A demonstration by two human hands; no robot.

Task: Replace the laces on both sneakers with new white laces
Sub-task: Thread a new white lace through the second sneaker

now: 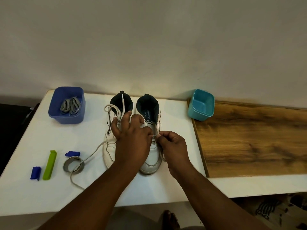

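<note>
Right hand (pixel 172 146) pinching lace tip (pixel 155 136), left hand (pixel 131 136) steadying sneaker (pixel 152 156)

Bare forearms, sleeveless, left hand (pixel 131 140), right hand (pixel 174 150).

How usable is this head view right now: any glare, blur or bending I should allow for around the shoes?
Head view: warm, dim lighting, with glare washing out the white table behind the sneakers; wide-angle bending curves the table edges and the wooden board; the lace tip pinched by the right hand is small and soft; the left hand hides most eyelets.
</note>
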